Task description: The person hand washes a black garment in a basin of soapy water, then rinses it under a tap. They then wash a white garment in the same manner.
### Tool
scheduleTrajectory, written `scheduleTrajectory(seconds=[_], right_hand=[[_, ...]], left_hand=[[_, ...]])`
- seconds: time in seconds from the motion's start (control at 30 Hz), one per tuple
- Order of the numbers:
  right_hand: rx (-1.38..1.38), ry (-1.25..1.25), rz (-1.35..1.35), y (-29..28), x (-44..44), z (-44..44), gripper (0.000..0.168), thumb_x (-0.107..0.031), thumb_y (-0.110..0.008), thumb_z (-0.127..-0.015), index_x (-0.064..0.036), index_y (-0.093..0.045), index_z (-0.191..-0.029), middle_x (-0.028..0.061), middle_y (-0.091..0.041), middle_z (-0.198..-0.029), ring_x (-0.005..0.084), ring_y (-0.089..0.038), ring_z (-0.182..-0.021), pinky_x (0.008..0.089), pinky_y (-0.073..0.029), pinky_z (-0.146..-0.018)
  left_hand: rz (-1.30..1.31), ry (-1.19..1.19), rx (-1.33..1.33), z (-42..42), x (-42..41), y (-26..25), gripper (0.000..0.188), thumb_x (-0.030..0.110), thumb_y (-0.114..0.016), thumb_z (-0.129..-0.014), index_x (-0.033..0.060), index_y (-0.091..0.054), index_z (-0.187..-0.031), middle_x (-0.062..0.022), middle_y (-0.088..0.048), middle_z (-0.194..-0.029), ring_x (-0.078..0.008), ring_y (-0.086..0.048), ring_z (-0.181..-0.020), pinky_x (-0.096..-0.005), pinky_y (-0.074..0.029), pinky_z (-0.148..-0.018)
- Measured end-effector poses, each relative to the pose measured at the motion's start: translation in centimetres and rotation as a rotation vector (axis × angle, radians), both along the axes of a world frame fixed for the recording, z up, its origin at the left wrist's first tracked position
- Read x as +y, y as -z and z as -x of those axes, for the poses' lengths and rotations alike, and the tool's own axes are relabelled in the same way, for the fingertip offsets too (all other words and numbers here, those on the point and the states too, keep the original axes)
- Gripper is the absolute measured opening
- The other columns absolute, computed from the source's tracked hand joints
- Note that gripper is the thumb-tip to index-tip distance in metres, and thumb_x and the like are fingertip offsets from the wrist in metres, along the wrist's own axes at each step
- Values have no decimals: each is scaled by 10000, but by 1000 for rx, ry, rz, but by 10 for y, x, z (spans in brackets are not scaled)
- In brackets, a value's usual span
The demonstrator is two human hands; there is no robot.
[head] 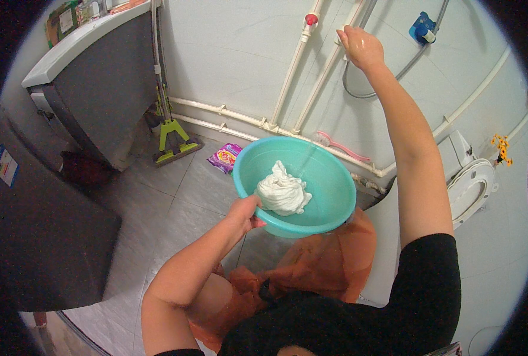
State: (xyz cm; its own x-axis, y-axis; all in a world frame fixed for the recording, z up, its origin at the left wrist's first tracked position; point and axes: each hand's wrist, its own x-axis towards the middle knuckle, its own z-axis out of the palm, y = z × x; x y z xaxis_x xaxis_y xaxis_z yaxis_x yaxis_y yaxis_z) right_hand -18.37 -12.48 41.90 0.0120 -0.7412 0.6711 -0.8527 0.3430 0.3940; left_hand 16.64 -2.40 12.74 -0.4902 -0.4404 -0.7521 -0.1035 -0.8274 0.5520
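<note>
My left hand grips the near-left rim of a teal plastic basin, tilted above the floor. A bunched white cloth lies inside it, towards the left. My right hand is raised and wet, its fingers curled at the tap on the right-hand upright pipe. It hides most of the tap. A thin stream of water falls into the basin from that side.
A green sponge mop leans by the dark cabinet. A purple detergent packet lies on the floor. A pink brush rests along the wall pipes. To the right is a toilet with its lid raised.
</note>
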Motion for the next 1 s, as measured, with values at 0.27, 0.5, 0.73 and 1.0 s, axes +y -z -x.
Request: scheduleTrajectory(seconds=[0.27, 0.5, 0.73, 1.0], right_hand=[[-6, -28, 12, -1, 4, 6, 423, -427, -396, -951, -56, -593, -896, 165, -639, -824, 355, -636, -783, 462, -515, -651], [-4, -39, 46, 2, 5, 12, 430, -427, -389, -954, -56, -596, -889, 168, -640, -827, 359, -638, -786, 464, -516, -646], [-13, -18, 44, 0, 10, 11, 428, -427, -387, -955, -61, -599, -885, 175, -642, -831, 364, -638, -781, 464, -515, -646], [-22, -37, 52, -3, 12, 13, 428, -424, -390, -954, -61, -605, -883, 173, -642, -816, 370, -636, -771, 466, -512, -635]], left_hand=[[25, 19, 10, -1, 4, -4, 366, 88, -530, -715, -43, -503, -1056, -123, -603, -828, -223, -631, -624, -327, -575, -478], [20, 28, -8, -3, 5, -3, 365, 96, -528, -720, -31, -503, -1062, -122, -600, -848, -223, -629, -642, -323, -573, -483], [26, 16, -4, 0, 7, -3, 383, 103, -533, -730, -18, -499, -1092, -122, -609, -891, -222, -632, -672, -323, -576, -510], [34, 30, -41, 0, 7, -4, 386, 98, -539, -739, -15, -495, -1106, -125, -611, -918, -222, -636, -672, -327, -578, -523]])
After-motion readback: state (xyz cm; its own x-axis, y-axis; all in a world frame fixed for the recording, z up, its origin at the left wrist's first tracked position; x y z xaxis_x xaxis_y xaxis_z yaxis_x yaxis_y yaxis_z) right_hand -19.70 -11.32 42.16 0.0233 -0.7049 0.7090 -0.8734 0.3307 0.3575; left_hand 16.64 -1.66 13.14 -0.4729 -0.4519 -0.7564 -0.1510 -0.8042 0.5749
